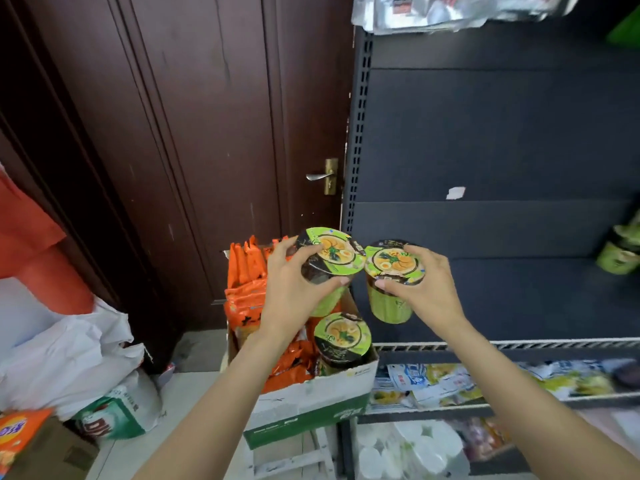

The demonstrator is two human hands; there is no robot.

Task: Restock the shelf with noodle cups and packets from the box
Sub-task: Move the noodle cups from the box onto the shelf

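My left hand grips a green noodle cup by its rim, tilted, above the box. My right hand holds a second green noodle cup upright, just over the left end of the dark shelf. The two lids nearly touch. Below them stands a white and green cardboard box with a third green cup and several orange noodle packets. More green cups stand at the shelf's far right.
A dark brown door with a metal handle is behind the box. White bags and a brown carton lie on the floor at left. Lower shelves hold packets and white tubs. Silver packs sit above.
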